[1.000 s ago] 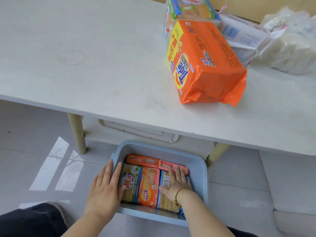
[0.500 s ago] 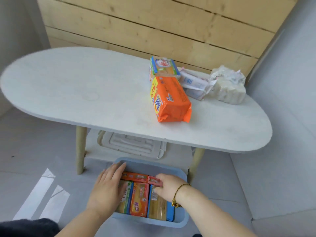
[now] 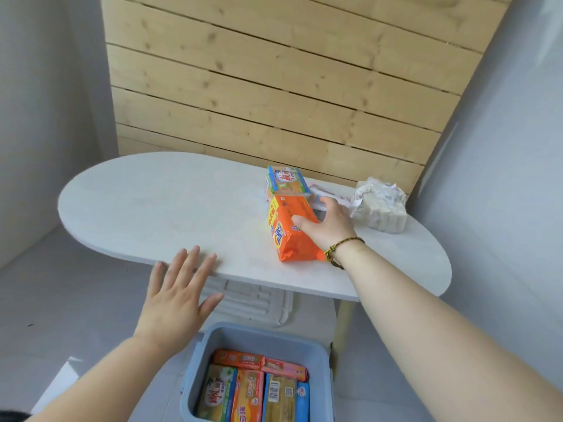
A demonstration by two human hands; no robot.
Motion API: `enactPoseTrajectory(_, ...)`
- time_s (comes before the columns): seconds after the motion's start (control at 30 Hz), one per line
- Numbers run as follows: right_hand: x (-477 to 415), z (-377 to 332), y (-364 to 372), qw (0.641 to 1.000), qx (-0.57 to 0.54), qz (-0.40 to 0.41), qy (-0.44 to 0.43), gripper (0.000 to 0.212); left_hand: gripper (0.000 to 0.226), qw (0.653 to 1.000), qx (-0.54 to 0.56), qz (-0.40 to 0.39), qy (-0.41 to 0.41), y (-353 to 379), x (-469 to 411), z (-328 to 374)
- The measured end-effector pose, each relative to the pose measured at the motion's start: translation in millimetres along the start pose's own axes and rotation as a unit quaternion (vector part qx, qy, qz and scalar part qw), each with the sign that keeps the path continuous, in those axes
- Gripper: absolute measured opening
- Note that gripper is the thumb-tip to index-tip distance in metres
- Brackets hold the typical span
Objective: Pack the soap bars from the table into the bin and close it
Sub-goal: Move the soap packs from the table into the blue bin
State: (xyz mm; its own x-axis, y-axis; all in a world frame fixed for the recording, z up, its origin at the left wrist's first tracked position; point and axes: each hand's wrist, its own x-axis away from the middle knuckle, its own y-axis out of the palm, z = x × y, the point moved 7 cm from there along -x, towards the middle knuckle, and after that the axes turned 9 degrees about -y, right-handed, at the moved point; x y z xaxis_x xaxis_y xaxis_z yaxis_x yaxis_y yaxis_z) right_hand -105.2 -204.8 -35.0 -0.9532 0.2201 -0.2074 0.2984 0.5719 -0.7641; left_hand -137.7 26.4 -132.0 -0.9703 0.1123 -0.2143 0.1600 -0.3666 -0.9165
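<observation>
Step in hand: fetching the next soap off the table [image 3: 152, 208]. Right hand [image 3: 330, 226] is laid over the orange soap pack [image 3: 289, 236], thumb out across the top face, fingers reaching over the far long edge where I can't see the tips. Can't tell if the grip has closed or the hand is only resting there. The pack lies flat near the front right of the table, touching the green-and-blue pack [image 3: 286, 181] behind it. A white wrapped bundle [image 3: 382, 208] sits just to the right; its contents are unclear.

Left hand [image 3: 179, 287] is spread flat with fingers apart, holding nothing. It's at the near table edge; whether it touches, I can't say.

The bin [image 3: 265, 335] is on the floor below the table edge. It's open, with a layer of soap bars [image 3: 253, 388] packed side by side inside.

My read is that packing is partway done, with at least two packs left on the table. Next I need to close the fingers round the orange pack and lift it clear of its neighbour. It then goes down on top of the packed layer, flat, since the bottom row looks full. The white ribbed panel [image 3: 253, 300] under the table is probably the lid, needed last.
</observation>
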Motion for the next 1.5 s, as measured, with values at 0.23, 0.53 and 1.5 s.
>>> enactPoseTrajectory(0.23,-62.1,39.5,-10.9,0.971,0.236,-0.023,0.026,0.067,0.085,0.996,-0.081,-0.035,0.003,14.2,-6.8,-1.5)
enactPoseTrajectory(0.53,-95.9,60.0,-2.5,0.918,0.394,-0.047,0.019,0.050,0.066,0.997,-0.070,-0.032,0.031,10.4,-8.7,6.8)
enactPoseTrajectory(1.5,75.7,15.1,-73.8,0.982,0.145,-0.041,-0.110,0.035,0.068,0.998,0.069,0.006,-0.003,8.0,17.1,-1.6)
